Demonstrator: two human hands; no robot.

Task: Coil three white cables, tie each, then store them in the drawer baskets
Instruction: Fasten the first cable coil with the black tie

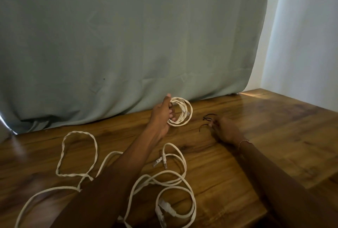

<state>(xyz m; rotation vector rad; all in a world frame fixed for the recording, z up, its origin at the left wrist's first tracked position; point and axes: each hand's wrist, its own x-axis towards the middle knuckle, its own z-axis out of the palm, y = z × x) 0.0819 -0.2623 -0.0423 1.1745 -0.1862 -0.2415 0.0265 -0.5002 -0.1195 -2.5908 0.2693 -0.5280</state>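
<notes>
Left hand (161, 116) holds a small, neat white coil (181, 112).

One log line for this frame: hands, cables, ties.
left hand: holds coiled white cable | right hand: reaching black ties | loose white cables: uncoiled on table

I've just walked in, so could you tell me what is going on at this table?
A person is tidying white cables on a wooden table. The left hand grips a finished coil held up near the curtain. The right hand reaches for the black ties lying on the table, fingers touching one. Loose cables still sprawl uncoiled nearer the person. No drawer is in view.
</notes>
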